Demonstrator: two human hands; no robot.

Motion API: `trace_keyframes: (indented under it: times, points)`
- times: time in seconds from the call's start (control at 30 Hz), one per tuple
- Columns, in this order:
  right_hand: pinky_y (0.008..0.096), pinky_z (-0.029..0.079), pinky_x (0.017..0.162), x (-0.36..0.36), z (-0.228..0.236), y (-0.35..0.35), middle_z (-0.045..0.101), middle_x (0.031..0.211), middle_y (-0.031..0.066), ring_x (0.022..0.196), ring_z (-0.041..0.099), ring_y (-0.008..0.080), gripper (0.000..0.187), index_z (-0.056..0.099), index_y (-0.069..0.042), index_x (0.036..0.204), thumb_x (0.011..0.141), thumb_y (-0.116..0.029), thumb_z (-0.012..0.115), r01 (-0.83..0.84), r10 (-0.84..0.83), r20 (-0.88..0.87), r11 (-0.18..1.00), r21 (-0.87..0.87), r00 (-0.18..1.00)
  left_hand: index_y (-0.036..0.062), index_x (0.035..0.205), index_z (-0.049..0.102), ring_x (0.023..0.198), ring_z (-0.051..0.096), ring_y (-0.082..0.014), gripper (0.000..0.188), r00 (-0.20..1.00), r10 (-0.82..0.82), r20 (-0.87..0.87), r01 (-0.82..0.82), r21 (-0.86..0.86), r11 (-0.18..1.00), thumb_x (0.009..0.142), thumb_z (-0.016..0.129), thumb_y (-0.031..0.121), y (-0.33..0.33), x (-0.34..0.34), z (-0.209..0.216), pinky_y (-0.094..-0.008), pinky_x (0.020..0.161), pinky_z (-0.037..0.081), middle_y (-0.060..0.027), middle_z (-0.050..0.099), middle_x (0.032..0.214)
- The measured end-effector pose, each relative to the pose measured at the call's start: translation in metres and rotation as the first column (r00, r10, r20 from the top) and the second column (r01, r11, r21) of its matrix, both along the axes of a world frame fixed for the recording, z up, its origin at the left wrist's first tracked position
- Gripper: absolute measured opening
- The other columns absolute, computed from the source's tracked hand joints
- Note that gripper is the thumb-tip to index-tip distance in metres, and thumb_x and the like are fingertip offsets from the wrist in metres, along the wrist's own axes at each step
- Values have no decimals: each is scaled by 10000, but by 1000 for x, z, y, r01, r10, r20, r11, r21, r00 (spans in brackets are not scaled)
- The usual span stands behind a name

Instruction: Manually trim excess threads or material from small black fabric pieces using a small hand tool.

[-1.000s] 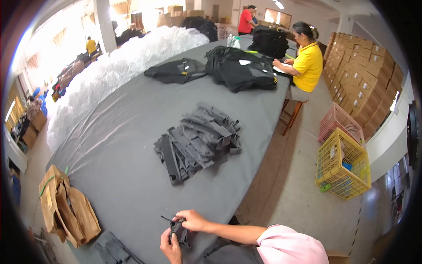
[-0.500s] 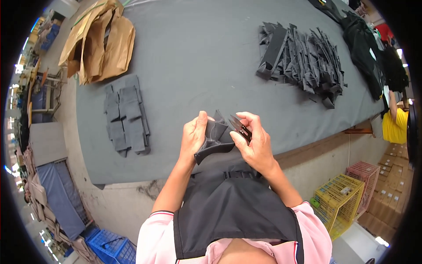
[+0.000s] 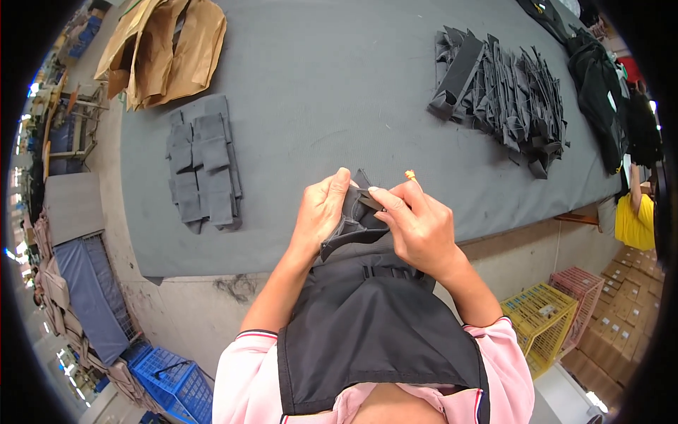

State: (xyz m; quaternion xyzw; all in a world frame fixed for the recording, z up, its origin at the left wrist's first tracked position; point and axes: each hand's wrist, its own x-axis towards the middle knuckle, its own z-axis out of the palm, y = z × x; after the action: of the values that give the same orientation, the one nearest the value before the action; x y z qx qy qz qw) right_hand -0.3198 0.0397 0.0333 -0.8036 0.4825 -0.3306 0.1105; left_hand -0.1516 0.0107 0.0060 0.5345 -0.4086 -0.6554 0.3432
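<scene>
In my left hand is a small folded piece of dark grey fabric, pinched between thumb and fingers over the table's near edge. Loose threads show along its inner folds. My right hand is closed around black thread snips, whose blades reach into the top of the fabric. Fingers hide most of the snips. An orange-yellow bit sticks out above the right knuckles. At the left lies a stack of flat grey fabric pieces; at the right, a row of bunched grey pieces.
A grey-covered table spreads out ahead. An open brown paper bag stands at its far left. Dark garments lie along the right edge, near a person in yellow. Below are a blue crate and a yellow crate.
My right hand has turned and come closer to the left, bringing the snips from beside the fabric onto it. The left hand keeps its hold. The whole view has shifted slightly.
</scene>
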Motion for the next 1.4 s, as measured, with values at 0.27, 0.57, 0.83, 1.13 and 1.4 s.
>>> trace_keyframes:
  times: [0.27, 0.57, 0.83, 1.13, 1.4]
  points:
    - [302, 452, 514, 2, -7, 10, 537, 763, 39, 607, 562, 194, 328, 632, -39, 999, 677, -35, 698, 98, -98, 34, 995, -20, 995, 2, 773, 602, 617, 447, -51, 466, 996, -32, 84, 37, -56, 998, 981, 445, 388, 2, 4, -7, -228, 549, 386, 29, 532, 654]
    - [306, 450, 538, -3, 11, 3, 556, 783, 50, 611, 573, 214, 271, 627, -42, 940, 680, -30, 702, 33, -48, 107, 990, 136, 993, 21, 782, 620, 621, 459, -40, 451, 994, -110, -18, 112, 120, 986, 976, 455, 393, -2, 8, 2, -217, 551, 387, 39, 536, 652]
    - [290, 457, 534, 8, 14, 8, 513, 756, 37, 596, 559, 164, 228, 625, -18, 928, 709, -67, 669, 17, -13, -129, 999, 31, 992, 19, 782, 603, 589, 432, -21, 404, 986, -75, 146, 86, -74, 994, 983, 463, 340, 2, 7, -6, -198, 520, 362, 47, 535, 663]
    - [295, 442, 527, 2, 12, 11, 554, 775, 27, 615, 541, 172, 221, 642, -39, 914, 696, -52, 677, 25, -35, 102, 996, 91, 994, 38, 791, 625, 576, 452, -30, 429, 979, -188, -84, 202, 200, 959, 956, 490, 411, -6, 23, 6, -210, 520, 369, 40, 540, 643]
    - [314, 461, 632, -7, 28, -13, 563, 772, -11, 721, 539, 167, 214, 651, -79, 839, 627, -105, 663, -340, 336, -114, 940, -17, 935, 37, 801, 634, 595, 486, -40, 451, 901, -378, -212, 426, 274, 862, 930, 519, 454, -5, 27, 12, -207, 548, 397, 32, 563, 664]
